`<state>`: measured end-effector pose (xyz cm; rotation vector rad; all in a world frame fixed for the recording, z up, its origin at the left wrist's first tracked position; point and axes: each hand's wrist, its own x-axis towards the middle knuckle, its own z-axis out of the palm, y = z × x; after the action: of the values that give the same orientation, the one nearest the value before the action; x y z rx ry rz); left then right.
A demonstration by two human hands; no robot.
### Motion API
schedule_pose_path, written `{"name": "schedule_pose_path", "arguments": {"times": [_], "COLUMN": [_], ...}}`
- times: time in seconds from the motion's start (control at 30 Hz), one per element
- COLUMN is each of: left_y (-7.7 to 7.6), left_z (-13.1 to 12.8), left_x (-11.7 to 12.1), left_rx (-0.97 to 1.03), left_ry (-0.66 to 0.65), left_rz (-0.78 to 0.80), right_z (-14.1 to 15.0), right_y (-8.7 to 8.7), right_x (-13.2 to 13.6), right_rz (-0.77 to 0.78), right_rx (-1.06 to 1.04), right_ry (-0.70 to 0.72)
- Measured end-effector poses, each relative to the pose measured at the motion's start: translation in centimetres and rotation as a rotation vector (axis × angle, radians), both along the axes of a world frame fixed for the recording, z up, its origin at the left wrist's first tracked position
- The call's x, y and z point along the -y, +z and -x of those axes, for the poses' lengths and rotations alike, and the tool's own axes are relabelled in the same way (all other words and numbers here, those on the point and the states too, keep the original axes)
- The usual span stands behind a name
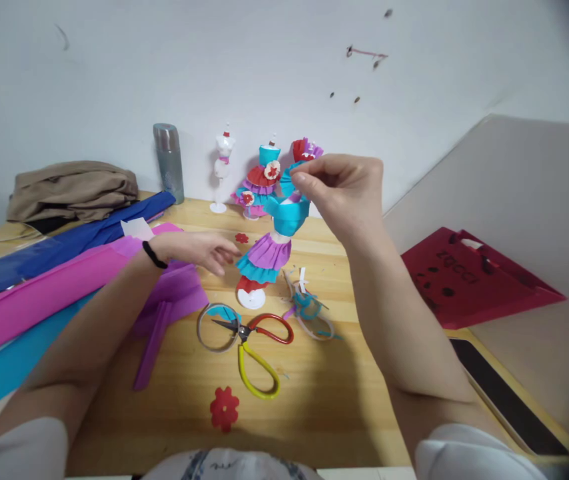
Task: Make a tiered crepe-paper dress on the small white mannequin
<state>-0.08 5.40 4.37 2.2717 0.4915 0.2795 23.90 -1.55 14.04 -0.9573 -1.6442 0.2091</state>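
Counting through the head camera, I have four dress forms on one wooden table (154,433). The nearest dress form (269,252), in the middle of the table between my two hands, wears one turquoise top and three skirt tiers: purple, turquoise and red. It leans to the right over its single white base. My right hand (347,190) has one thumb and one forefinger pinched together about its neck and holds it there, though the fingers hide the exact spot. My left hand (197,248) is loosely spread, fingers a little apart, with nothing in its grasp; its fingertips are right beside the skirt, and I can't tell whether they touch.

Behind stand the other three: one white form (223,165), one ruffled form (260,180) with a turquoise top, and one red-topped form (302,150), partly covered by my right hand. In front of the base lie one pair of scissors (243,333), with one red and one yellow handle, and one of two rings of tape (199,337); the second sits among scraps on the right. One red paper flower (217,408) lies nearest me. At the back I count one flask (169,163); on the right, one red bag (464,290) and one phone (507,393).
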Motion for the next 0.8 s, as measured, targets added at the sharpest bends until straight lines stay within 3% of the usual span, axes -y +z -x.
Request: {"name": "schedule_pose_path", "arguments": {"times": [0.07,0.2,0.37,0.57,0.8], "left_y": [0.4,1.6,2.2,1.2,0.9], "left_z": [0.5,-0.7,-2.7,-3.6,-4.7], "left_x": [-0.5,0.5,2.7,2.8,2.8], "left_rx": [0.025,0.34,0.35,0.278,0.448], "left_ry": [0.06,0.334,0.331,0.342,0.394], "left_rz": [0.084,0.098,-0.04,-0.15,-0.07], "right_z": [0.2,0.7,1.3,1.7,1.9], "right_y": [0.3,0.4,-0.2,-0.7,-1.0], "right_x": [-0.5,-1.8,-2.9,-3.1,-3.2], "right_rz": [0.0,0.034,0.052,-0.02,-0.02], "right_rx": [0.044,0.104,0.115,0.145,0.209], "right_ry": [-0.009,-0.005,0.035,0.023,0.067]}}
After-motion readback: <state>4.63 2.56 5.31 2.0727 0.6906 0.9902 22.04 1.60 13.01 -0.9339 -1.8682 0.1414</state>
